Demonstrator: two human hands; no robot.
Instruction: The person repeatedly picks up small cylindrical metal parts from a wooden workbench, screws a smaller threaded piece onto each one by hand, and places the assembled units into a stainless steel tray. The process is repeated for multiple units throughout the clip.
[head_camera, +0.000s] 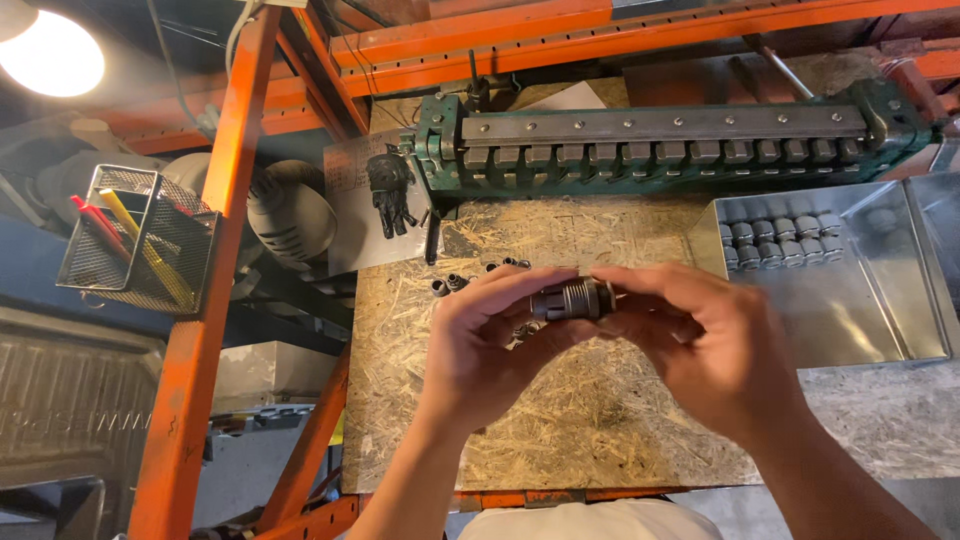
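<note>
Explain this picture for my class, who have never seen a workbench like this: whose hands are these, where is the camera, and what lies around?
The camera sits on the person's head and looks down, so both hands are their own. The left hand and right hand together hold a small dark threaded metal fitting above a chipboard bench top. More small fittings lie loose behind it. A metal tray on the right holds finished-looking pieces in rows. At the back stands a green bench machine; a mesh pen basket hangs on the left.
</note>
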